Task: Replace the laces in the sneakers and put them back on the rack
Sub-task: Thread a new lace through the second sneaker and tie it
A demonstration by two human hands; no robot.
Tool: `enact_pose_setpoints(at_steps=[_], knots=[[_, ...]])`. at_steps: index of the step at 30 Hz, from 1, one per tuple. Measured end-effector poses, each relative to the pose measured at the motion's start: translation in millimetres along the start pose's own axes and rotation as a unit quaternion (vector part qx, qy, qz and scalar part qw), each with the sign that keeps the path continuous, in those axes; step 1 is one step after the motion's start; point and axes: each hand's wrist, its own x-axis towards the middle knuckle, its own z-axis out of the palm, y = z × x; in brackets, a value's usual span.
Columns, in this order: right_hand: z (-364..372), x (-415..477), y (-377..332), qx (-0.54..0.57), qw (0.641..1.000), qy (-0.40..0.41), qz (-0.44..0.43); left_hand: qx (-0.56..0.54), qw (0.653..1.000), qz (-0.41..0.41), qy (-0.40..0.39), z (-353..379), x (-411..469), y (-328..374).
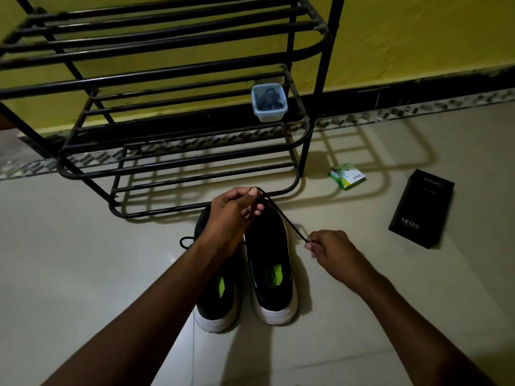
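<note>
Two black sneakers with white soles and green insoles stand side by side on the floor, toes toward the rack: the left sneaker (pixel 220 296) and the right sneaker (pixel 271 271). A black lace (pixel 287 221) stretches taut over the right sneaker. My left hand (pixel 234 210) pinches its upper end above the toes. My right hand (pixel 328 249) pinches the other end to the right of the shoe. Another bit of black lace (pixel 185 242) loops out left of the left sneaker.
The black metal shoe rack (pixel 178 112) stands against the yellow wall just beyond the sneakers. A pale blue plastic tub (pixel 269 103) with dark laces sits on a shelf. A small green packet (pixel 347 176) and a black phone box (pixel 422 208) lie on the floor at right.
</note>
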Motion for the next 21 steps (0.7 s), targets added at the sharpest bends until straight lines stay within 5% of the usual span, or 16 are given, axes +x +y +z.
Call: enact_pose_setpoints(at_steps=[4, 7, 13, 17, 21], knots=[[2, -2, -1, -0.024, 1.000, -0.019, 0.001, 0.026, 1.000, 0.010, 0.003, -2, -1, -1], [2, 1, -5, 0.022, 0.999, 0.035, 0.001, 0.155, 0.986, 0.053, 0.020, -7, -6, -11], [-3, 2, -30, 0.290, 0.950, 0.088, 0.071, 0.546, 0.833, 0.083, 0.023, -7, -42, -30], [2, 3, -42, 0.361, 0.925, 0.096, 0.064, 0.597, 0.794, 0.117, 0.014, -10, -54, -41], [9, 4, -55, 0.364, 0.923, 0.112, 0.060, 0.574, 0.806, 0.131, 0.065, -12, -59, -45]])
